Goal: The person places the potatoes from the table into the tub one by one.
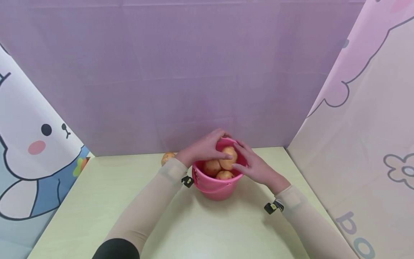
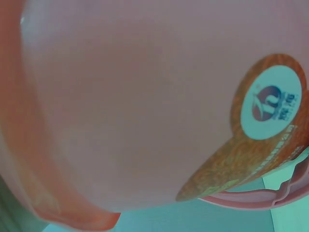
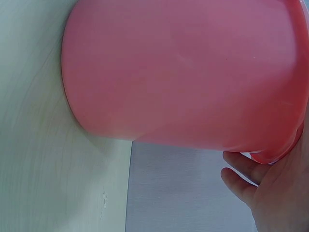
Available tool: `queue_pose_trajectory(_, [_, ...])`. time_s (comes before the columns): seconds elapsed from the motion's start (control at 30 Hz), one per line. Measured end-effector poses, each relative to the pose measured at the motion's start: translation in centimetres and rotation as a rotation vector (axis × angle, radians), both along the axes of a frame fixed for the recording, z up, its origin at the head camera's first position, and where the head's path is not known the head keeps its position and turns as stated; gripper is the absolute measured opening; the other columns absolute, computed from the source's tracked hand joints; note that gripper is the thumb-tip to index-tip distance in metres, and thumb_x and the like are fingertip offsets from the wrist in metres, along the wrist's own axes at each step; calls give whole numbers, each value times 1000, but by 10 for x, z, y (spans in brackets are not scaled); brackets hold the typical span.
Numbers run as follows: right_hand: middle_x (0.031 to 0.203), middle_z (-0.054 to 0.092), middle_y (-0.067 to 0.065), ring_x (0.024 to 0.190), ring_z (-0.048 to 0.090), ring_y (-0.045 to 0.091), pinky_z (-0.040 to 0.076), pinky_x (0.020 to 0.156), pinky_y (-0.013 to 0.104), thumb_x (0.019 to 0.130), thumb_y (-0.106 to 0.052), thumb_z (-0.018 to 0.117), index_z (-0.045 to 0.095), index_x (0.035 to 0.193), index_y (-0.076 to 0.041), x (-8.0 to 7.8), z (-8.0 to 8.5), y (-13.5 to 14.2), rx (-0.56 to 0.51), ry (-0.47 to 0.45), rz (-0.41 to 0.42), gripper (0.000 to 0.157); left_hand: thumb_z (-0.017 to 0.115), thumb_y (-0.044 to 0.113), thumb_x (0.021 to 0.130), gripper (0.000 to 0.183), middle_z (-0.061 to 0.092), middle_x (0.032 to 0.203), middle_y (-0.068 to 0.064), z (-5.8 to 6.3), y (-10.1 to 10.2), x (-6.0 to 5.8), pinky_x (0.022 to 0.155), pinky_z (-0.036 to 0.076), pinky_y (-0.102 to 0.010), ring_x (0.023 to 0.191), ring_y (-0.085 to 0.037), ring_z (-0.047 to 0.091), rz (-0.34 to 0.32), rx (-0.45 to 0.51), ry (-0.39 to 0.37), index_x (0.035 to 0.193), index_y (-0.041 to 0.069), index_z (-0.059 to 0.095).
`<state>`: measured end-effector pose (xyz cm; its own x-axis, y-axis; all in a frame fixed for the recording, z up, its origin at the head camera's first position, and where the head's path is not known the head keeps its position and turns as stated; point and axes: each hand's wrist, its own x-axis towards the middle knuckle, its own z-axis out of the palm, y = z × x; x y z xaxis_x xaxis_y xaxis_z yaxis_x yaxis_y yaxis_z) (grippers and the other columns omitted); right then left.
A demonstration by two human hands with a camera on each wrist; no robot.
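A pink bucket (image 1: 213,187) with several potatoes (image 1: 212,168) inside stands on the table. My left hand (image 1: 210,145) reaches over its far left rim; the fingers curl at the back edge and the thumb extends inward across the top potato (image 1: 229,155). On the other side my right hand (image 1: 257,167) grips the right rim, its thumb inside. In the right wrist view, fingers (image 3: 241,169) show outside the bucket just below the rim. The bucket's wall, with an oval label (image 2: 271,104), fills the left wrist view, where the left fingers are hidden.
Another potato (image 1: 168,157) lies on the table (image 1: 207,230) at the back left, behind my left wrist. A purple cloth wall (image 1: 194,72) rises directly behind the bucket. Printed panels stand on the left and right. The bucket's handle (image 1: 213,191) hangs down at the front.
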<state>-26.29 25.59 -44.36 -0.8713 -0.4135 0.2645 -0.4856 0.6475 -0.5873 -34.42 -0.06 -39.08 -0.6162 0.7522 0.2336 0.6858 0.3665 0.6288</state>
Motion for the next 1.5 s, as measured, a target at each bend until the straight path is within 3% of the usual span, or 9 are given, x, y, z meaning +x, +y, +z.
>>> queue_pose_trajectory(0.13, [182, 22, 8, 161, 34, 42, 42, 121, 68, 105, -43, 74, 34, 175, -15, -1, 0, 1, -1, 24, 19, 84, 91, 41, 93, 69, 60, 146, -8, 0, -1, 0, 111, 55, -54, 135, -29, 59, -8, 14, -13, 146, 11, 59])
queue_pose_trajectory(0.5, [182, 20, 6, 161, 35, 41, 42, 121, 66, 105, -44, 74, 33, 175, -17, -1, 1, 1, 0, 1, 12, 86, 90, 41, 94, 69, 59, 147, -10, 4, -10, 3, 110, 56, -55, 134, -32, 60, 6, 20, -11, 147, 10, 59])
queue_pose_trajectory(0.77, [182, 20, 8, 161, 35, 43, 41, 121, 68, 104, -44, 75, 33, 175, -16, 0, 3, 1, -8, -7, 8, 87, 91, 36, 93, 69, 59, 147, -10, 13, -37, 9, 103, 60, -56, 132, -33, 61, 43, 70, -43, 148, 11, 58])
queue_pose_trajectory(0.93, [183, 19, 8, 162, 33, 43, 43, 119, 69, 104, -47, 75, 33, 175, -18, -1, 2, 3, -2, -8, -1, 88, 90, 43, 92, 71, 57, 150, -8, 14, -60, 8, 106, 59, -55, 138, -34, 58, 94, 76, -87, 149, 15, 58])
queue_pose_trajectory(1.03, [183, 19, 8, 163, 30, 44, 43, 118, 69, 104, -49, 74, 33, 175, -19, 0, 2, 4, 3, -11, -10, 88, 88, 51, 92, 72, 55, 152, -1, 11, -72, 9, 109, 57, -55, 143, -30, 54, 133, 59, -65, 150, 21, 58])
queue_pose_trajectory(1.13, [183, 19, 8, 163, 29, 44, 42, 119, 70, 104, -50, 74, 32, 176, -19, 0, 1, 4, 0, -13, -13, 89, 87, 46, 95, 67, 55, 151, 2, 7, -83, 10, 113, 54, -56, 142, -29, 53, 160, 68, -35, 150, 23, 58])
queue_pose_trajectory(1.3, [183, 19, 9, 164, 28, 44, 41, 120, 70, 104, -49, 75, 32, 176, -18, 0, 1, 4, -5, -8, -7, 88, 85, 34, 100, 58, 57, 151, -3, -1, -100, 9, 119, 47, -57, 142, -29, 53, 171, 127, 1, 149, 18, 60])
queue_pose_trajectory(1.5, [183, 18, 8, 164, 27, 44, 39, 121, 70, 104, -50, 75, 32, 176, -18, 1, 1, 4, -7, -16, -10, 89, 80, 38, 104, 58, 56, 154, -6, -13, -124, 3, 122, 43, -57, 145, -32, 51, 208, 144, 15, 153, 14, 58])
